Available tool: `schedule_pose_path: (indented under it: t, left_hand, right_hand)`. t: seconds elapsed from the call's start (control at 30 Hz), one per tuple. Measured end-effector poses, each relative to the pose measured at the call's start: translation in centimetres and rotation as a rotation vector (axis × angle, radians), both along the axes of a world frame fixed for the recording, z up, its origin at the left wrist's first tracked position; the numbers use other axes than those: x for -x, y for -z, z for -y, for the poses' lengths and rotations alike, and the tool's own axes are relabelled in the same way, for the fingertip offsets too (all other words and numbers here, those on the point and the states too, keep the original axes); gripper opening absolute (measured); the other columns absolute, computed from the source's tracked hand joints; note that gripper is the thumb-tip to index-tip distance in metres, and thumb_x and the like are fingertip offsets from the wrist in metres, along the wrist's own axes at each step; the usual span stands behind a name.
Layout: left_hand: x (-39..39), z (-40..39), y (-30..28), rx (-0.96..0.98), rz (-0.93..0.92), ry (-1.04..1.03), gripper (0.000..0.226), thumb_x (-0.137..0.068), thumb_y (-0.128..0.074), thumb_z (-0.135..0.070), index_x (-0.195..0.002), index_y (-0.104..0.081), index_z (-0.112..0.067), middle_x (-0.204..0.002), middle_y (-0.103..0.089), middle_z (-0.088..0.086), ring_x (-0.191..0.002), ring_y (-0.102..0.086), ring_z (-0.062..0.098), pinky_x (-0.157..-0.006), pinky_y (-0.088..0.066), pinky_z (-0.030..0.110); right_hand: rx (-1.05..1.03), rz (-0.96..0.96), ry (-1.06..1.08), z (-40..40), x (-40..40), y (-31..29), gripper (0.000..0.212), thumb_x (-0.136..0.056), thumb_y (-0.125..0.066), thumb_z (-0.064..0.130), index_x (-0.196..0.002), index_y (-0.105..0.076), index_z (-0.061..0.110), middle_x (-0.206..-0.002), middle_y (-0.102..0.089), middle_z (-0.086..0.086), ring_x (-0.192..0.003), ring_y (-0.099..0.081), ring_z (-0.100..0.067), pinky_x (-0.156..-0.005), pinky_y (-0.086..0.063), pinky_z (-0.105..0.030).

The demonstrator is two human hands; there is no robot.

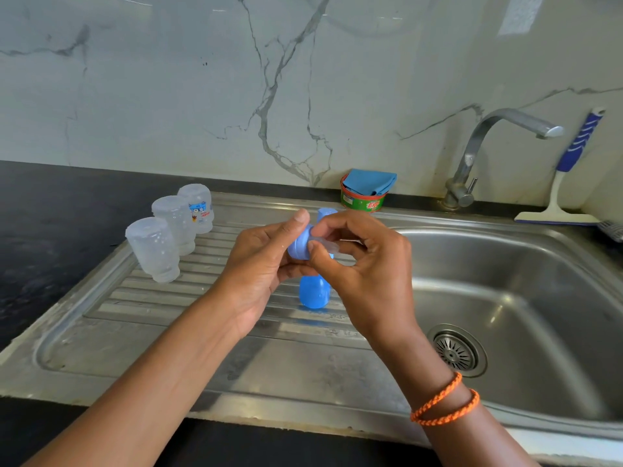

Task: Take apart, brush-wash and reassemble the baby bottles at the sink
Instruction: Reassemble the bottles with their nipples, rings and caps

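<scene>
Three bottles point(175, 230) stand on the drainboard point(141, 298), left of the basin point(505, 281).

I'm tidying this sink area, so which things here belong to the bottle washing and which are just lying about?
Part of the job:
- blue collar and clear teat, held between left hand and right hand
- three upturned clear bottles
- blue caps on the drainboard

Lying about:
- squeegee
- soap tub with blue cloth

my arms: bare, no sleeves | my right wrist point(448, 396): two orange braided cord bracelets point(438, 399) | my left wrist: nothing worn
</scene>
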State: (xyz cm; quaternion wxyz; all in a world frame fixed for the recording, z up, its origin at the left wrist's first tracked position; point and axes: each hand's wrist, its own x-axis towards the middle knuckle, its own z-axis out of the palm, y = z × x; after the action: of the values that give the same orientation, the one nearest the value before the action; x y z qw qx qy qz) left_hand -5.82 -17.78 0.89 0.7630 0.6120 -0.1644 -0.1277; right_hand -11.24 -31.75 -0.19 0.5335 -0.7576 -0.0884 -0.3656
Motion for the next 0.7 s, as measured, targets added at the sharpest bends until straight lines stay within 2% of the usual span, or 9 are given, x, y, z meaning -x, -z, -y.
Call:
schedule_pose_path:
  t: [0.13,0.23,0.3,0.4,0.57,0.7]
  left_hand:
    - [-0.1,0.1,0.1,-0.002,-0.033,-0.023,0.047,-0.1,-0.058,-0.045,-0.101,-0.079,-0.003,-0.101,-0.08,0.015,-0.098,-0.077,0.026,-0.077,-0.063,0.028]
    - [-0.5,-0.1,-0.1,-0.01,-0.042,-0.049,0.05,-0.101,-0.058,-0.049,-0.11,-0.079,-0.004,-0.105,-0.079,0.014,-0.102,-0.076,0.034,-0.085,-0.064,0.035]
    - [-0.6,-0.3,-0.2,-0.035,-0.016,-0.075,0.049,-0.102,-0.056,-0.049,-0.109,-0.08,-0.006,-0.103,-0.08,0.014,-0.1,-0.076,0.035,-0.083,-0.064,0.035]
    - [-0.6,-0.5,-0.4,-0.057,0.009,-0.085,0.048,-0.105,-0.054,-0.047,-0.108,-0.08,-0.007,-0.102,-0.08,0.012,-0.098,-0.077,0.03,-0.078,-0.063,0.031]
    - [-1.0,-1.1,-0.7,-0.064,-0.044,-0.1,0.052,-0.104,-0.054,-0.049,-0.098,-0.081,-0.005,-0.095,-0.08,0.014,-0.091,-0.078,0.032,-0.081,-0.065,0.037]
    - [-2.1,-2.4,-1.3,0.003,-0.07,-0.152,0.051,-0.106,-0.051,-0.048,-0.105,-0.08,-0.006,-0.096,-0.08,0.015,-0.082,-0.078,0.028,-0.073,-0.064,0.031]
  right_hand:
    - [-0.048,-0.032,-0.034,0.0,0.0,0.2,0.018,-0.087,-0.078,-0.001,-0.094,-0.076,0.016,-0.091,-0.074,0.002,-0.09,-0.072,-0.023,-0.083,-0.063,-0.045]
    - [-0.057,-0.06,-0.07,-0.1,-0.1,0.6,0.024,-0.095,-0.074,0.001,-0.115,-0.077,0.015,-0.107,-0.076,0.005,-0.105,-0.073,-0.019,-0.089,-0.063,-0.037]
    - [-0.033,-0.071,-0.064,-0.6,-0.2,0.8,0.032,-0.097,-0.073,0.002,-0.125,-0.076,0.018,-0.113,-0.075,0.008,-0.109,-0.072,-0.018,-0.09,-0.062,-0.034]
    - [-0.012,-0.08,-0.066,-0.9,-0.5,0.6,0.027,-0.094,-0.078,0.004,-0.118,-0.078,0.017,-0.107,-0.075,0.009,-0.106,-0.073,-0.017,-0.09,-0.062,-0.033]
    - [0.099,-0.095,-0.027,-0.8,-1.4,-0.8,0.016,-0.086,-0.086,0.008,-0.097,-0.077,0.016,-0.091,-0.074,0.01,-0.091,-0.073,-0.017,-0.082,-0.063,-0.039]
    - [0.116,-0.106,-0.076,-1.7,-3.3,-2.7,0.015,-0.089,-0.082,0.006,-0.102,-0.078,0.012,-0.093,-0.077,0.006,-0.091,-0.074,-0.013,-0.081,-0.062,-0.03]
